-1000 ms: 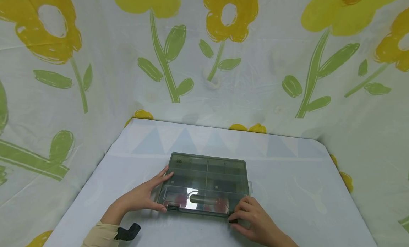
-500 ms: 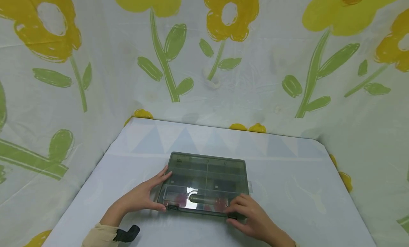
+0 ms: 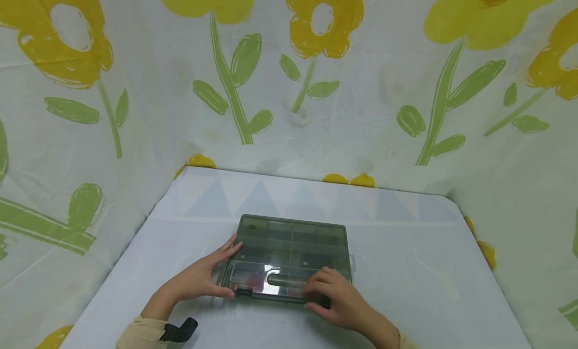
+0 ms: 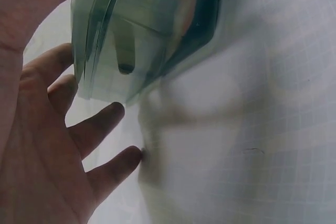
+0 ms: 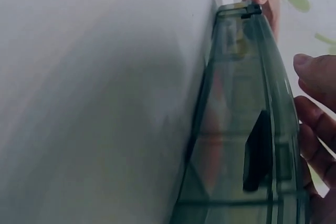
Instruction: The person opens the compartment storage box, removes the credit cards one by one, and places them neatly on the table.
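A translucent grey-green compartment box lies with its lid down on the table. Red pieces show dimly through its front part. My left hand rests at the left side, fingers spread, with the thumb by the front left corner near a dark latch. Over the front right of the lid is my right hand, its fingers loosely bent. In the right wrist view its fingertips touch or nearly touch the lid's edge, and the thumb is apart. Below them, the right latch juts out from the front wall.
The white table has a band of pale blue triangles along its far side. Flower-patterned cloth rises behind it and at both sides. A black bent piece is at my left wrist by the sleeve.
My right hand has moved left, from the right latch at the front corner to over the lid's front part. The left hand and the box have stayed in place.
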A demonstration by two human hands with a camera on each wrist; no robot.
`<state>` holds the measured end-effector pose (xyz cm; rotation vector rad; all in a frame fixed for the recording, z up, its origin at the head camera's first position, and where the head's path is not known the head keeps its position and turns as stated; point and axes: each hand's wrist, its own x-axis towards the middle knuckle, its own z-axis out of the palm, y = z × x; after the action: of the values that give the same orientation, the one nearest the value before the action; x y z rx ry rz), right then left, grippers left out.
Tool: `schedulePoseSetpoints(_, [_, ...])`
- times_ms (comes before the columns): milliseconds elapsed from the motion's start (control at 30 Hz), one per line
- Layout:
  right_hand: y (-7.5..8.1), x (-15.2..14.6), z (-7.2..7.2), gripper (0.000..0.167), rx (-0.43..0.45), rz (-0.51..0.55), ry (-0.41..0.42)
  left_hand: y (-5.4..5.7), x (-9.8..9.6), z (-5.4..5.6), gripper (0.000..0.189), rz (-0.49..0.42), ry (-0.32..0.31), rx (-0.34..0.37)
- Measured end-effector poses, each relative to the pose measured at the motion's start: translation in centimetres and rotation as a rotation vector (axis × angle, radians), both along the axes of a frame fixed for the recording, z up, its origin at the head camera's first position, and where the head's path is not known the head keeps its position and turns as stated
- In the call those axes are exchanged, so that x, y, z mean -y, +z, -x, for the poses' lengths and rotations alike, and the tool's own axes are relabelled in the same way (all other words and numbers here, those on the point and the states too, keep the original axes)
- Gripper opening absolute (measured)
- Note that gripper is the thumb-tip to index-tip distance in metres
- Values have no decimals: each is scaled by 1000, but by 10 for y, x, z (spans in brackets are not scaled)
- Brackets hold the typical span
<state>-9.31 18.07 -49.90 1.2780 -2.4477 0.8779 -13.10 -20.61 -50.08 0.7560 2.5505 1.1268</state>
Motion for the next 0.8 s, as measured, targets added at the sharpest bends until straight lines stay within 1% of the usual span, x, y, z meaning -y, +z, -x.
schedulePoseSetpoints(133, [0,9,3,28,11,-2,23,-1,0,0,112,3,3,5])
schedulePoseSetpoints(200, [-1,12,5,28,18,-15,18,-1,0,0,112,6,6,6])
schedulePoseSetpoints(367, [-1,24,10,26,-12,-68,-28,0,-1,0,112,10,8,0])
schedulePoseSetpoints(500, [1,35,12,26,-8,-103,-45,0,-1,-1,112,2,9,3])
schedulePoseSetpoints(667, [4,50,14,27,-25,-136,-24,0,0,-1,112,-1,9,5])
schedulePoseSetpoints(800, [4,61,15,28,-27,-129,0,-2,0,0,111,-10,6,14])
